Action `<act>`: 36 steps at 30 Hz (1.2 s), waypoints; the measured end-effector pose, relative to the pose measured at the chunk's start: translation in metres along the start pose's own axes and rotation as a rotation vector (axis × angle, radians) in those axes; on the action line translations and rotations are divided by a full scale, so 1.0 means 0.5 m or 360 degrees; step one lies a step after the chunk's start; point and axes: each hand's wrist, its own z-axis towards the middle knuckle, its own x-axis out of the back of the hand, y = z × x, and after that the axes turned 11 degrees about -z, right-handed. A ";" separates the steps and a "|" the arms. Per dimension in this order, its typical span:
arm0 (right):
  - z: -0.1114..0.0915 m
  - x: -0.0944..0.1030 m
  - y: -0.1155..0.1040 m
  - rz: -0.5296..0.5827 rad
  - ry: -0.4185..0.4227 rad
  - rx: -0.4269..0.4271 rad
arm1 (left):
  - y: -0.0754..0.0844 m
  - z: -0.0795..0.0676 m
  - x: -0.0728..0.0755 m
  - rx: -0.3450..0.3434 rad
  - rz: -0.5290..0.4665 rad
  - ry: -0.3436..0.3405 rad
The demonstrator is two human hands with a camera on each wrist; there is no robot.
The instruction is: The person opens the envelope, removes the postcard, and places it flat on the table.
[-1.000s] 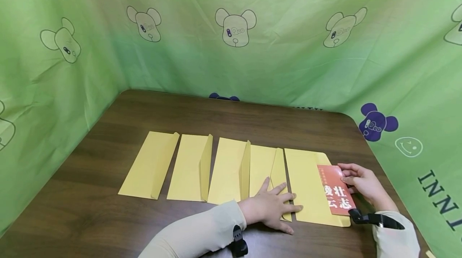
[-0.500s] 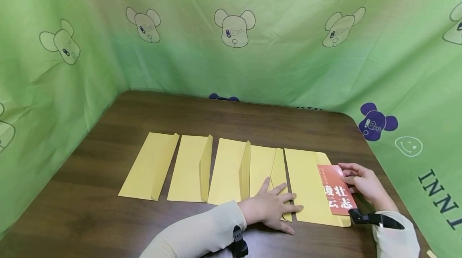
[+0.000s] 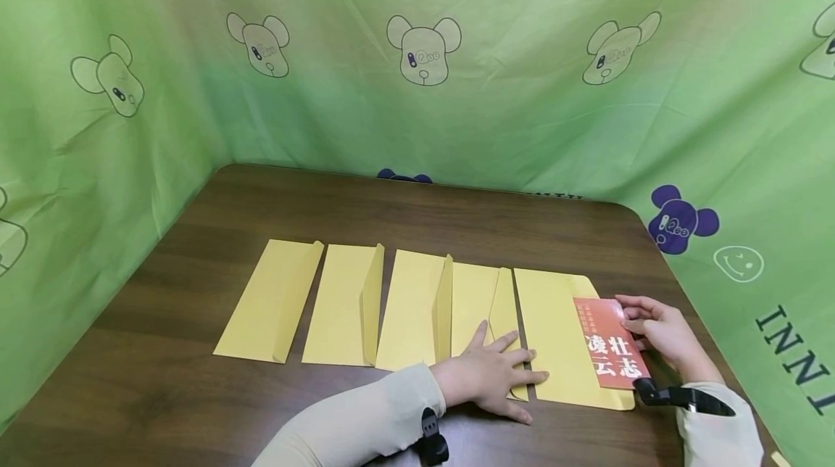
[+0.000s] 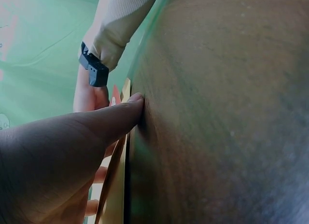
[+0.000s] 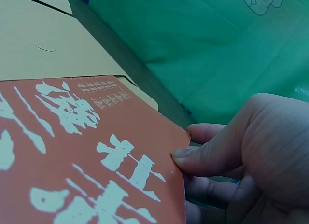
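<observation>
1. Right hand point(image 3: 668, 336): pinching the red card point(image 3: 609, 344) by its right-hand edge. Thumb point(image 5: 186, 155) on the printed face, other fingers behind the edge.
2. Card's position: runs leftward from the pinch, over the flap point(image 3: 583, 287) of a yellow envelope point(image 3: 553, 336). The end farthest from the pinch looks tucked into the envelope's mouth.
3. Left hand point(image 3: 492, 376): fingers spread, left of the pinch, lying across the neighbouring envelope point(image 3: 471, 289), fingertips reaching onto the card's envelope. Cannot tell how hard it presses.
4. Card, judged: light, thin, fairly stiff; it spans from pinch to mouth without visible sag. Sheen beside the pinch suggests a smooth, slightly slippery face. Corners probably crease before anything tears.
5. Where to hold: the pinch sits toward the edge's far corner. Mid-edge, a little nearer the person, probably balances the card better and guards against twisting.
6. Envelope, judged: light paper, softer than the card, apt to skid on the table point(image 3: 417, 213). Best steadied on its flat body, left of the pinch; the flap likely bends easily.
</observation>
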 end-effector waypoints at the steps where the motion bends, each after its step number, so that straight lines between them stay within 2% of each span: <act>1: -0.001 0.000 0.001 0.0001 0.0001 -0.0008 | 0.000 0.000 0.000 -0.0001 0.0002 0.0001; 7: -0.005 0.003 0.008 0.0018 0.0021 -0.0048 | 0.000 0.000 -0.002 0.0001 0.0019 0.0003; 13: -0.004 0.006 0.004 -0.0053 0.0019 -0.0071 | -0.001 0.000 -0.003 0.0000 0.0016 0.0003; 29: -0.005 0.013 0.009 -0.0036 0.0055 -0.0047 | -0.003 0.001 0.001 0.0005 0.0026 0.0003; 36: -0.007 0.022 0.016 -0.0066 0.0066 -0.0091 | -0.004 0.000 0.002 -0.0001 0.0018 0.0003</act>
